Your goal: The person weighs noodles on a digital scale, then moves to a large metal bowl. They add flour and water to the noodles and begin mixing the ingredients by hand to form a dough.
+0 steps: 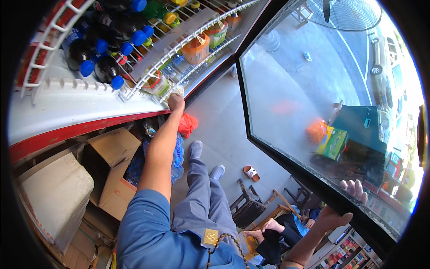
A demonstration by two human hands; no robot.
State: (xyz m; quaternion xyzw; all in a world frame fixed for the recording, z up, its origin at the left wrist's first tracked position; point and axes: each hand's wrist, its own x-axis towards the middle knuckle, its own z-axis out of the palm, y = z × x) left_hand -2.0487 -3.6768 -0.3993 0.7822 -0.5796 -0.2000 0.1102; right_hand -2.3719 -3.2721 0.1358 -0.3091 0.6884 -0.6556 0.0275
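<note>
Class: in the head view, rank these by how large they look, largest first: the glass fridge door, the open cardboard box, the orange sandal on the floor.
1. glass fridge door
2. open cardboard box
3. orange sandal
The door is nearest the camera, so its apparent size is exaggerated.

The left hand (176, 102) reaches to the front rail of a white wire shelf (148, 78), touching a clear bottle (157, 85) there. At four o'clock, the right hand (345, 204) grips the edge of the open glass door (313, 112). Dark blue-capped bottles (96, 58) lie at eleven o'clock; cardboard boxes (112, 166) sit at eight.
</note>
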